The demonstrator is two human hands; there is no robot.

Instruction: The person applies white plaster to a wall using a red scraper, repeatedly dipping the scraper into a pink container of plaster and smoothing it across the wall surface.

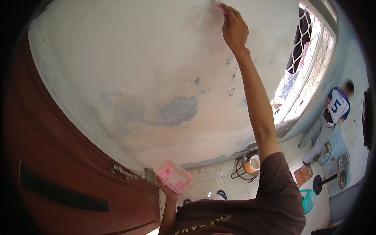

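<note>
High on the patchy whitewashed wall (164, 58), my right hand (235, 27) is closed on a small pink tool (221, 9), perhaps a scraper, at a faint greyish smudge; whether it touches the wall I cannot tell. Low on the left, my left hand (167, 188) grips a translucent pink plastic tub (181, 172) with pink paste inside, held over the tiled floor. Grey bare patches and dark flecks mark the wall below my raised hand.
A reddish-brown door (78, 129) stands at left. A grilled window (313, 47) is at right. Below are a stool with an orange bucket (250, 167), a teal basin (308, 200) and a standing fan (342, 172). Another person (335, 107) stands at the right-hand wall, facing away.
</note>
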